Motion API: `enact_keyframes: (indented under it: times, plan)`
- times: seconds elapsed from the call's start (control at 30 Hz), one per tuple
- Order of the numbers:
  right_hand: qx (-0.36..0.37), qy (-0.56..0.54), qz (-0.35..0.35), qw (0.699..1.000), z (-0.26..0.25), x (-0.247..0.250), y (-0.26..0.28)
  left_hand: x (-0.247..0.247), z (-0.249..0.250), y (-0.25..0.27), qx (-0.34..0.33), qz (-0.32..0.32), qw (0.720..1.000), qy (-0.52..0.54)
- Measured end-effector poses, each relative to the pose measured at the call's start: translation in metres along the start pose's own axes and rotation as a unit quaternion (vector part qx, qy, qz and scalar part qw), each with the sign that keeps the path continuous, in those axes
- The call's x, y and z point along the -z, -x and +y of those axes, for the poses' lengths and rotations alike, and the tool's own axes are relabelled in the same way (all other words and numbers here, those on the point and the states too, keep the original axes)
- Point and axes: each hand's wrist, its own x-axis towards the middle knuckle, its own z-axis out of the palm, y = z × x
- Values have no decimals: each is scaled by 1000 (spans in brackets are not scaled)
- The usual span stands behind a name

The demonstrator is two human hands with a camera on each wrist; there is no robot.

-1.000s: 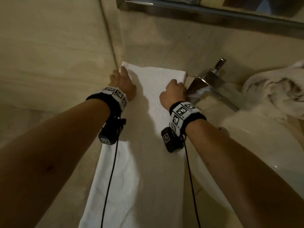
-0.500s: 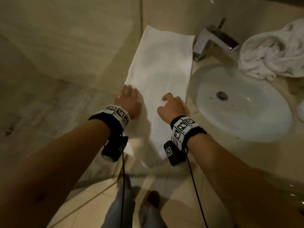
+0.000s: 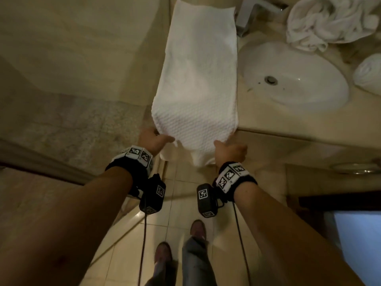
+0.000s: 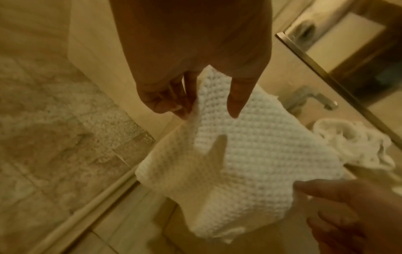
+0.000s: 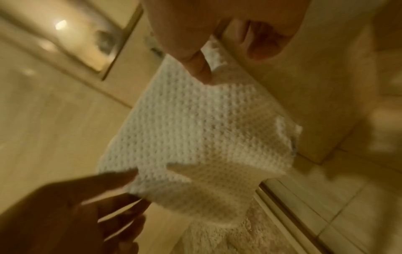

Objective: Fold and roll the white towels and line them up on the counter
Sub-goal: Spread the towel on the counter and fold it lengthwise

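Two hands pinch the near end of a folded white towel that lies lengthwise on the counter, left of the sink, its near end hanging past the counter's front edge at mid-frame. The left hand holds the towel's lower-left corner, thumb on top and fingers beneath; the right hand holds the lower-right corner the same way. Each grip is pressed together on cloth, not spread.

Judging by the task, the step in hand is starting the roll from this near end. It will likely go best if both corners turn over together, level with each other, so the first turn is tight and square to the long edges; a slack or skewed start would probably make a cone rather than a cylinder. Bringing the overhang up onto the counter first should give the roll a firm surface.

A crumpled towel at upper right and what looks like a finished roll at the right edge show only in the head view, as does the tap. The left wrist view shows the thumb flat on the waffle weave and the layered folded edge, hidden from above. The right wrist view, blurred, shows the towel's loose end sagging below the counter.
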Motion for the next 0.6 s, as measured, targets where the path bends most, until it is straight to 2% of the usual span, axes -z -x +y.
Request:
enact_keyframes:
  times: [0.1,0.17,0.27,0.4,0.47,0.6]
  plan:
    - [52,42,-77,995,13,-8,-9,0,-7,-4,-34,19,999,-24]
    - [68,27,-95,993,13,-8,-16,-2,-12,-8,-32,25,999,18]
    - [46,-38,-118,991,22,-2,-25,-14,-24,-9,-11,8,994,105]
    - [76,-9,-144,987,47,0,-27,-23,-43,-5,-25,-17,986,163]
    - [78,1,-155,985,63,1,-25,-24,-56,-2,7,-42,988,151]
    - [39,18,-168,985,97,-2,-17,-26,-81,0,76,-62,991,92]
